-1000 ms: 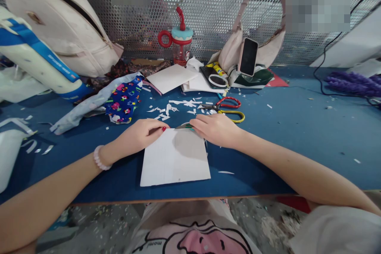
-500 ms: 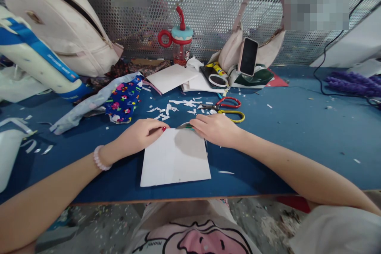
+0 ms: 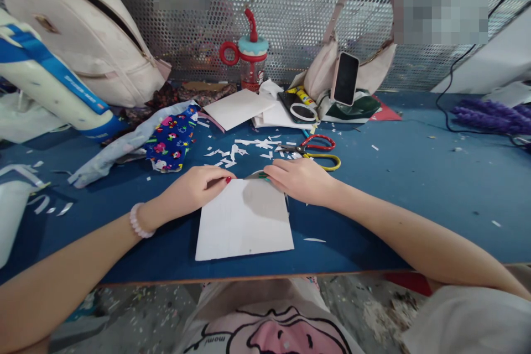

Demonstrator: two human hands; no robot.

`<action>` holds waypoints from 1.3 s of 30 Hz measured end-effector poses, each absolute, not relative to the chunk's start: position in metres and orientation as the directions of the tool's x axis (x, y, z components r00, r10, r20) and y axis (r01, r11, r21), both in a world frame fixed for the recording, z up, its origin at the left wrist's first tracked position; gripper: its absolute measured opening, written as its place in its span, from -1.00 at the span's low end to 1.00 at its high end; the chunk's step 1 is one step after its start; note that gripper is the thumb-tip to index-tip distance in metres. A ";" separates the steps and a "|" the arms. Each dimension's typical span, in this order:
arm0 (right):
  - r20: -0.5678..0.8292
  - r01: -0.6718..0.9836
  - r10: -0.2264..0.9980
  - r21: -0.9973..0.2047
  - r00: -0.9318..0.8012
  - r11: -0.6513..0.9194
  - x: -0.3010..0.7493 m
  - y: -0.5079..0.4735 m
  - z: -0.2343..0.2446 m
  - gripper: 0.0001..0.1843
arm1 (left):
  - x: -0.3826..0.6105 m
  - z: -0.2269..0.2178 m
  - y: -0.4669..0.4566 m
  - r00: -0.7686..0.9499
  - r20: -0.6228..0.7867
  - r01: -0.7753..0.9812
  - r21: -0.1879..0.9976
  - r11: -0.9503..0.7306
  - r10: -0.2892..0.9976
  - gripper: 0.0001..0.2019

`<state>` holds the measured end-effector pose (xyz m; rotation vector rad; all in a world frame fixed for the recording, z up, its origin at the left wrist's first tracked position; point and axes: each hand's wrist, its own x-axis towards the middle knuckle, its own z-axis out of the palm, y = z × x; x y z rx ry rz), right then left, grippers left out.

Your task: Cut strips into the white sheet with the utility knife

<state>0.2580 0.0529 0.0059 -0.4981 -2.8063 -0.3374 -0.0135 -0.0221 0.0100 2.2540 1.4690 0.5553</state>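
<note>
A white sheet of card point(image 3: 244, 224) lies flat near the front edge of the blue table point(image 3: 415, 177). My left hand point(image 3: 194, 188) rests on the card's far left corner with its fingers curled and pressed down on it. My right hand point(image 3: 301, 180) is closed on a small green-handled blade point(image 3: 258, 175) at the card's far edge. The blade tip points left, toward my left fingertips.
Red and yellow scissors point(image 3: 317, 152) and several paper scraps point(image 3: 236, 150) lie just beyond my hands. Farther back are patterned cloth point(image 3: 172, 141), white sheets point(image 3: 238, 108), a red-handled cup point(image 3: 251, 61), a propped phone point(image 3: 346, 78), two pale bags point(image 3: 87, 27) and a cable point(image 3: 450, 116).
</note>
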 end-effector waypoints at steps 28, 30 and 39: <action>0.320 0.341 0.264 0.215 -0.910 0.915 0.259 0.053 0.005 -0.64 | -0.013 0.011 -0.022 0.379 0.112 0.761 0.527 -0.378 0.918 -0.59; 0.322 0.340 0.261 0.218 -0.910 0.915 0.259 0.053 0.005 -0.64 | -0.013 0.010 -0.022 0.380 0.109 0.761 0.527 -0.378 0.919 -0.59; 0.339 0.335 0.248 0.228 -0.908 0.914 0.259 0.054 0.003 -0.65 | -0.015 0.009 -0.022 0.381 0.109 0.758 0.532 -0.377 0.918 -0.59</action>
